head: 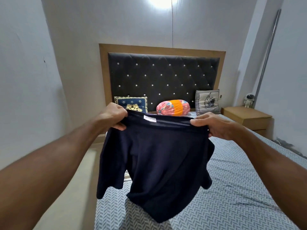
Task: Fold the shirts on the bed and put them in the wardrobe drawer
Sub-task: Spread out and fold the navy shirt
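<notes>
We've got the navy shirt (159, 156) up in the air over the bed (240, 188): left hand (114, 117) and right hand (214, 126) each pinch a top corner. Top edge runs hand to hand, body hangs straight down. Lay it flat next, we'd say.

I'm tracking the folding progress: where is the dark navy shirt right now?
In the head view it hangs mid-frame above the bed, the navy shirt held up by its top edge between the left hand and right hand.
</notes>
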